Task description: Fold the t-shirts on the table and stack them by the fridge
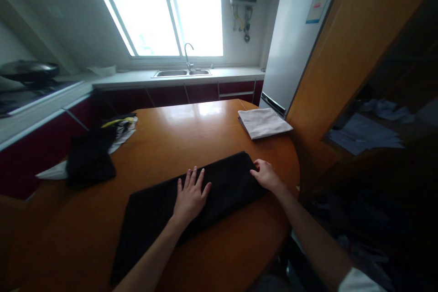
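Note:
A long folded black cloth (219, 190) lies slantwise across the near part of the wooden table (191, 134). My left hand (190, 198) rests flat on the middle of it, palm down with the fingers spread. At the cloth's right end is my right hand (266, 174), its thumb and fingers closed around the edge. The fingertips there are partly hidden, and I cannot tell how many layers they hold. What kind of garment or fabric the cloth is does not show.
A folded pale cloth (265, 122) sits at the table's far right. On the left edge lies a heap of black clothing (91, 155) with white and yellow pieces. Beyond stand a counter with a sink (178, 73), a fridge (296, 41) and a wooden cabinet frame (345, 50).

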`<move>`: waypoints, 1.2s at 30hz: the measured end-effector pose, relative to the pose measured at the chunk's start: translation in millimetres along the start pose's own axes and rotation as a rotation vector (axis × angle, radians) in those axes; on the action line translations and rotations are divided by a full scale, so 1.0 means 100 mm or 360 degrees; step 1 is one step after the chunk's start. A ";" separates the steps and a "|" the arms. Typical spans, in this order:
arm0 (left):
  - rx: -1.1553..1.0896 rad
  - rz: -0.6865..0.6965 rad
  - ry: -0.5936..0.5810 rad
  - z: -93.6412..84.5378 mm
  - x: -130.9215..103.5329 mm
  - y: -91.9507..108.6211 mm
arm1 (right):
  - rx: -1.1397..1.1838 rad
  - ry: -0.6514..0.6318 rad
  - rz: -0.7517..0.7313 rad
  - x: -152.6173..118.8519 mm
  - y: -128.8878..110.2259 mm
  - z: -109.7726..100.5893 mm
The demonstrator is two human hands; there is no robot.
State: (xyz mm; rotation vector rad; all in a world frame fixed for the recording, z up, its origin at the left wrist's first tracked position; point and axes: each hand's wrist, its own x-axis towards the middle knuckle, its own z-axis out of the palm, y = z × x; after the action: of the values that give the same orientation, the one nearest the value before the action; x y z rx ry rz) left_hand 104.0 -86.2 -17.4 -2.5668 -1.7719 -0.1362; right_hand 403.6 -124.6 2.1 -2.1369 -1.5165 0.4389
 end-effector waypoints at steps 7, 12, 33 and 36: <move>-0.0105 -0.0006 0.0067 0.01 -0.01 0.00 | 0.0426 -0.0234 0.0119 0.07 0.02 -0.07; -0.0324 -0.0036 0.0304 -0.03 -0.02 0.03 | 0.0965 -0.0532 0.0114 0.05 0.01 -0.23; -0.1757 0.0120 0.0232 -0.25 -0.08 0.04 | 0.0379 -0.0376 -0.0675 -0.92 -1.24 0.39; -0.1692 0.0111 0.0256 -0.23 -0.08 0.06 | 0.0760 -0.0216 -0.0739 -1.00 -1.11 0.40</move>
State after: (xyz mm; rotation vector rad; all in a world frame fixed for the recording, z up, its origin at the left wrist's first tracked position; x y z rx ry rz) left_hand 105.0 -97.5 4.6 -3.0264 -1.8219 -1.6151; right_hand 262.4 -180.6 28.8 -1.3679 -1.7099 0.7012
